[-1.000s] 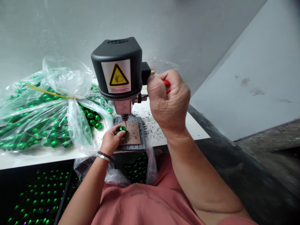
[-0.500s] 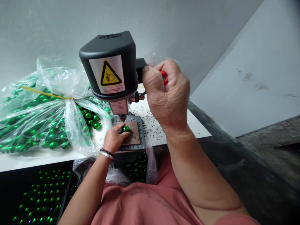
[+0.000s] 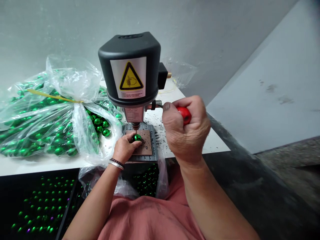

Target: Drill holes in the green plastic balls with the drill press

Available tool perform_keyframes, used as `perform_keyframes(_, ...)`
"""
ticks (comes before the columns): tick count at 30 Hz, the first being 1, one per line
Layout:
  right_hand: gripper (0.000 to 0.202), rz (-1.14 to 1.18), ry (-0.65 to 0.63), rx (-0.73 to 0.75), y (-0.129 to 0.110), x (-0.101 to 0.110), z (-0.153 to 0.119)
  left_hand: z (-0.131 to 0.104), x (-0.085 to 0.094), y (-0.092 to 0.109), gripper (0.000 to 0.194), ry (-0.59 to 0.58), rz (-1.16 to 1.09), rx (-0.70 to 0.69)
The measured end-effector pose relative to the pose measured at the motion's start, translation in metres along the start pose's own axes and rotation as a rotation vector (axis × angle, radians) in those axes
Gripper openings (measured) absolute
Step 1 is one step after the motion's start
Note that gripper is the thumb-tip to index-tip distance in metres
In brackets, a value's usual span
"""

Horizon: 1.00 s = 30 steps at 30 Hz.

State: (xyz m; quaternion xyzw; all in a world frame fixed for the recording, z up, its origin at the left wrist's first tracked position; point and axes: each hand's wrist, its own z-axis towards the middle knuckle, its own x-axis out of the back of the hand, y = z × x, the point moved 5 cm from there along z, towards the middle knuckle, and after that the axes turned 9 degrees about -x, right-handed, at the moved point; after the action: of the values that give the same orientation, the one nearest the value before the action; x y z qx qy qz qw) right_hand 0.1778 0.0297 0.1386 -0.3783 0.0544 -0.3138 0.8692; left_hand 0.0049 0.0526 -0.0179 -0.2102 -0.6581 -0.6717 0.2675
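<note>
A black bench drill press (image 3: 128, 73) with a yellow warning label stands on the white table. My left hand (image 3: 125, 146) pinches a shiny green ball (image 3: 137, 137) between thumb and fingers on the brown board (image 3: 145, 146) of the drill's base. The thin drill bit (image 3: 136, 132) comes down at the top of the ball; whether it has entered the ball I cannot tell. My right hand (image 3: 188, 130) is wrapped round the red knob (image 3: 184, 115) of the drill's feed lever, to the right of the drill head.
A clear plastic bag (image 3: 45, 123) of green balls, tied with a yellow strip, lies at the left. Several loose balls (image 3: 106, 132) sit by its mouth. Dark shavings litter the white table (image 3: 215, 140). Below its front edge, more green balls (image 3: 147, 181) show in an open plastic bag.
My right hand has pulled the red-knobbed lever down, from beside the drill head to below it. My left hand still holds the ball under the bit. The view has shifted slightly.
</note>
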Motion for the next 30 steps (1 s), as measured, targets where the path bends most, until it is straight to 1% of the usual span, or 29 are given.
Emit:
perform_keyframes(4,0.016,-0.029,0.024,0.049,0.002,0.001,-0.004,0.0,0.0,0.001,0.05,-0.02,0.04,0.0)
perform_keyframes(9,0.013,-0.059,0.03,0.086,0.006,0.001,-0.013,0.0,-0.001,0.0,0.047,-0.018,0.051,-0.008)
perform_keyframes(12,0.012,-0.074,0.029,0.082,0.008,0.001,-0.016,0.0,-0.002,-0.002,0.046,-0.008,0.054,-0.004)
perform_keyframes(15,0.011,-0.085,0.023,0.06,0.012,0.001,-0.017,0.0,-0.003,-0.003,0.044,0.002,0.055,-0.032)
perform_keyframes(21,0.009,-0.009,0.008,0.022,0.018,0.001,-0.019,0.0,-0.002,0.0,0.036,0.002,0.047,-0.073)
perform_keyframes(24,0.006,0.01,-0.017,0.028,0.019,0.0,-0.02,0.001,-0.002,0.001,0.033,0.002,0.046,-0.086)
perform_keyframes(26,0.008,0.025,-0.029,0.034,0.02,-0.002,-0.021,0.001,-0.002,0.0,0.032,0.004,0.041,-0.098)
perform_keyframes(30,0.006,0.114,-0.033,-0.005,0.027,-0.004,-0.025,0.0,-0.003,-0.002,0.032,0.009,0.032,-0.104)
